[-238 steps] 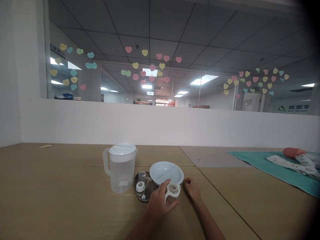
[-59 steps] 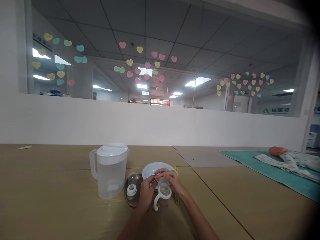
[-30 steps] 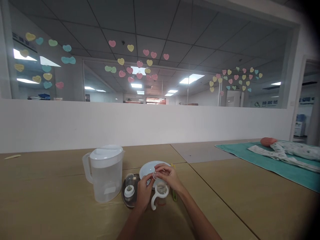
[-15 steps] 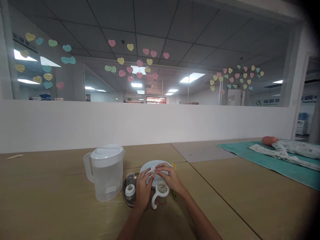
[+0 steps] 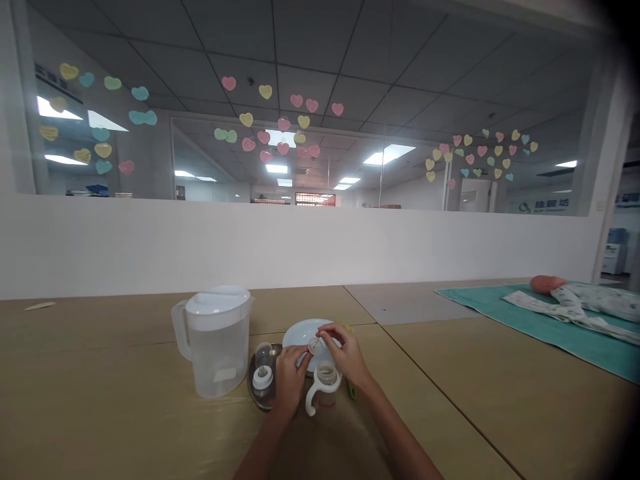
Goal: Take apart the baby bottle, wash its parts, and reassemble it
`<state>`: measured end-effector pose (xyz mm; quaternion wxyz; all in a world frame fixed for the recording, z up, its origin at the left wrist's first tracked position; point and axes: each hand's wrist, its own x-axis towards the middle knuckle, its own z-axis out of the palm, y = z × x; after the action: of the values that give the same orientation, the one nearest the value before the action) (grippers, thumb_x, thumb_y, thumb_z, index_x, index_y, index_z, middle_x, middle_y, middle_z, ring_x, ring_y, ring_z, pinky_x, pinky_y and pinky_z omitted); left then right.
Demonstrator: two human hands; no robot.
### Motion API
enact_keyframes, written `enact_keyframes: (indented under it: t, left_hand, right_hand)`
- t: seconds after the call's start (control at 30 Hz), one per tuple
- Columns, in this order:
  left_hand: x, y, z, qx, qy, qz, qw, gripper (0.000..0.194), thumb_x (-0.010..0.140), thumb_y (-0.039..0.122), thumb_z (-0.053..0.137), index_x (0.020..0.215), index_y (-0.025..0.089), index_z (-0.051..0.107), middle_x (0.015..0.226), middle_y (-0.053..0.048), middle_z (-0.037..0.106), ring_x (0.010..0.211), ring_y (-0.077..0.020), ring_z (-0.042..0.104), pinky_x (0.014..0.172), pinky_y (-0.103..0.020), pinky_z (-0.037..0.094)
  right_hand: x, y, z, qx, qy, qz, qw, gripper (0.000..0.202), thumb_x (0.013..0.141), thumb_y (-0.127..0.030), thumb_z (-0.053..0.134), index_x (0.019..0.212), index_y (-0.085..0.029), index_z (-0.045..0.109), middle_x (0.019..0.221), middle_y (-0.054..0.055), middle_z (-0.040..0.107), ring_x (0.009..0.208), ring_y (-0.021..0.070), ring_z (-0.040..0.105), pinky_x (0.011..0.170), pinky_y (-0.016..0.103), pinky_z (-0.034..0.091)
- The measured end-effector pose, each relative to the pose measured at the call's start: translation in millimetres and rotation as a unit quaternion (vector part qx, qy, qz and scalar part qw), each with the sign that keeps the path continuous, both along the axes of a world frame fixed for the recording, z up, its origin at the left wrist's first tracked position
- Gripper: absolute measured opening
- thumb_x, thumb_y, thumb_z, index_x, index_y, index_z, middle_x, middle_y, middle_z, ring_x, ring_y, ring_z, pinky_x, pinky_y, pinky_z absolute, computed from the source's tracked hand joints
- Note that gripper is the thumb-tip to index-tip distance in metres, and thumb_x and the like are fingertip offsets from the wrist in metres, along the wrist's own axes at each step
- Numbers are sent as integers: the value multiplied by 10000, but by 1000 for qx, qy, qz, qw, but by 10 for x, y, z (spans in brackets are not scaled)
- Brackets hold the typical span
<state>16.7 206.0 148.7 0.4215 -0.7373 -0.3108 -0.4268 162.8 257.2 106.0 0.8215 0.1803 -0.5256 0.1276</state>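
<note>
Above the front of a white plate [image 5: 299, 327], my left hand [image 5: 290, 373] pinches a small clear round piece [image 5: 313, 345] by its edge. The fingertips of my right hand [image 5: 344, 353] close on something thin at the piece's upper side, too small to name. Just below my hands stands an open clear baby bottle [image 5: 327, 399] with a white handle ring [image 5: 310, 397] round its neck. Left of my left hand, a metal tray [image 5: 254, 395] bears a white bottle collar with a teat [image 5: 263, 378] and a clear cap [image 5: 264, 353].
A lidded clear pitcher [image 5: 220, 360] holding water stands left of the tray. A yellow-green tool [image 5: 353, 391] lies partly hidden behind my right wrist. At the far right, a baby doll [image 5: 547, 285] and small white clothing lie on a green mat [image 5: 480, 303].
My right fingers have shifted slightly up and right from my left fingers, showing more of the clear piece's round face. The view has moved slightly left.
</note>
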Motion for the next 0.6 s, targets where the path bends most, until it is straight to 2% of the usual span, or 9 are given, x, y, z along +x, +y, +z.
enact_keyframes:
  t: [0.1, 0.2, 0.37, 0.47, 0.6]
  left_hand:
    - [7, -8, -9, -15, -3, -12, 1000, 291, 862, 398, 510, 938, 194, 702, 958, -68, 672, 919, -229, 567, 864, -370, 395]
    - [10, -14, -15, -12, 0, -3, 1000, 309, 863, 405, 502, 944, 187, 706, 948, -77, 673, 911, -233, 568, 858, -369, 394]
    - [13, -26, -23, -6, 20, 34, 999, 290, 871, 386, 504, 946, 199, 712, 944, -66, 671, 909, -230, 564, 858, -366, 385]
    - [18, -26, -22, -5, 37, 54, 998, 276, 877, 377, 508, 942, 203, 711, 937, -60, 670, 902, -223, 562, 859, -359, 385]
    - [24, -20, -21, -4, 45, 62, 997, 275, 882, 374, 505, 939, 197, 708, 931, -64, 669, 897, -221, 562, 855, -360, 390]
  right_hand:
    - [37, 38, -5, 36, -49, -103, 993, 157, 846, -290, 562, 848, -167, 659, 906, 68, 658, 900, 178, 603, 847, 301, 445]
    - [40, 71, -22, 35, -60, -128, 989, 166, 870, -281, 525, 838, -163, 638, 890, 59, 651, 872, 169, 593, 822, 293, 434]
    - [16, 74, -53, -13, -64, -198, 978, 216, 935, -308, 390, 890, -167, 547, 894, 57, 632, 850, 176, 578, 773, 299, 407]
    - [12, 54, -55, -45, -52, -216, 974, 233, 950, -326, 332, 905, -170, 499, 891, 67, 634, 847, 185, 585, 758, 305, 402]
    - [-2, 60, -55, -75, -19, -200, 977, 253, 960, -348, 281, 916, -170, 456, 833, 75, 643, 800, 181, 612, 733, 303, 413]
